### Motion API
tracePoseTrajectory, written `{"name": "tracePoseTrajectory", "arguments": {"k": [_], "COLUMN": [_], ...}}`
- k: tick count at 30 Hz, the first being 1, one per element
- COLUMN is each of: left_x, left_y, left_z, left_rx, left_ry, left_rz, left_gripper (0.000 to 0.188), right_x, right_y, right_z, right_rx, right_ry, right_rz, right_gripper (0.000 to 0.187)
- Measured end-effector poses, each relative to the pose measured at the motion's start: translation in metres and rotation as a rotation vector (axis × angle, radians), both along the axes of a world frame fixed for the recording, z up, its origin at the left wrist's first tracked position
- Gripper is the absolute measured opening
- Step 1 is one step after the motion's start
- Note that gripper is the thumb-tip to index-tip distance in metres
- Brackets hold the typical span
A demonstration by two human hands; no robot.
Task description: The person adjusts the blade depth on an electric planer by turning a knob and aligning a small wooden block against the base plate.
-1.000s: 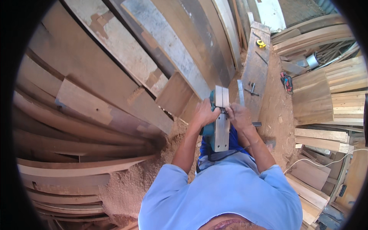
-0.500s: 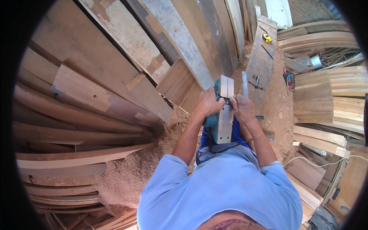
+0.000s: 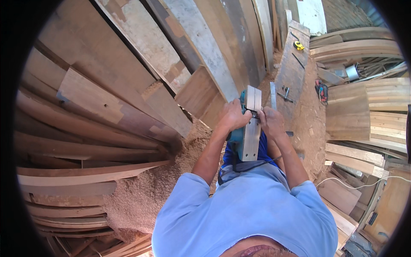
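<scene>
An electric hand planer (image 3: 251, 139), teal with a silver sole, is held turned over in front of my waist, its sole facing me. My left hand (image 3: 234, 115) wraps round its left side, with the thumb by the gap between the two sole plates, where the dark cutter drum lies. My right hand (image 3: 271, 121) is closed at the right end of that gap, fingertips against the drum area. Whether anything small is pinched there is hidden by the fingers. A black cord loops from the planer's lower end across my lap.
A long wooden plank (image 3: 293, 70) ahead bears a yellow tape measure (image 3: 298, 45), a metal ruler (image 3: 273, 95) and a T-handled tool (image 3: 287, 95). A red and black power tool (image 3: 321, 91) lies right of it. Boards lean at left; sawdust (image 3: 141, 195) covers the floor. A white cord (image 3: 355, 186) runs at right.
The view has shifted very slightly. Both hands keep their places on the planer, and nothing has been let go or taken up.
</scene>
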State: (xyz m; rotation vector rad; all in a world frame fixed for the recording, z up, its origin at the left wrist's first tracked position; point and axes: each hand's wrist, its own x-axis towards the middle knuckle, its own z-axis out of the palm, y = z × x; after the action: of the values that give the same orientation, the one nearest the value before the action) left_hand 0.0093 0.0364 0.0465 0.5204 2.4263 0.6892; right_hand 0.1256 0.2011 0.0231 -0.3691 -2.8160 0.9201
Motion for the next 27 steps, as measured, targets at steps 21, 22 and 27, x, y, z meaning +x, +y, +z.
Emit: {"name": "tracePoseTrajectory", "arguments": {"k": [21, 22, 27], "left_x": [0.004, 0.004, 0.005], "left_y": [0.001, 0.000, 0.001], "left_z": [0.005, 0.005, 0.014], "left_rx": [0.066, 0.062, 0.071], "left_ry": [0.090, 0.093, 0.082], "left_rz": [0.015, 0.013, -0.004], "left_gripper": [0.062, 0.063, 0.062], "right_x": [0.006, 0.005, 0.009], "right_y": [0.009, 0.005, 0.005], "right_z": [-0.006, -0.003, 0.001], "right_rx": [-0.087, -0.072, -0.123], "right_ry": [0.183, 0.143, 0.164], "right_rz": [0.106, 0.068, 0.051], "right_gripper": [0.014, 0.013, 0.010]}}
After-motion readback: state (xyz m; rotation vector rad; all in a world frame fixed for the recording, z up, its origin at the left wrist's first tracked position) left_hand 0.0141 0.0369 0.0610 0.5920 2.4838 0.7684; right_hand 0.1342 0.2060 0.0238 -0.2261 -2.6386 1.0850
